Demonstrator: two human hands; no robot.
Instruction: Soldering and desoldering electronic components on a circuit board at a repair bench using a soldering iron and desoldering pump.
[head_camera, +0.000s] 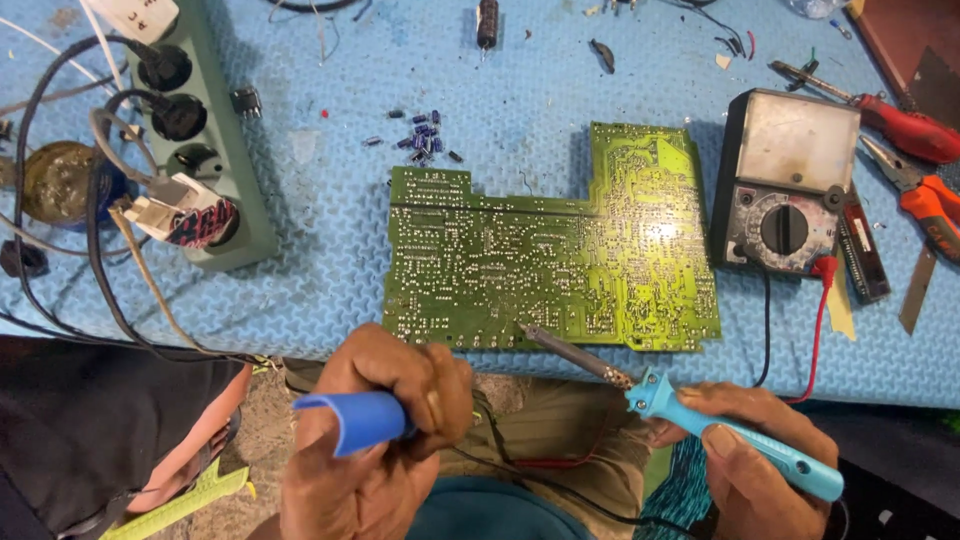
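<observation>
- The circuit board (550, 255) lies on the mat (330, 250), in the middle, right in front of you.
- The power strip (195, 140) lies on the mat, well to the left of the board.
- The meter (790, 180) sits just to the right of the board.
- The pliers (925, 205) lie to the right of the meter.
- A pile of small parts (422, 135) lies on the far side of the board.
- Your left hand (385, 440) is near you, below the board's near edge.
- Your right hand (750, 450) holds the soldering iron (700, 420), and its tip touches the board's near edge.
</observation>
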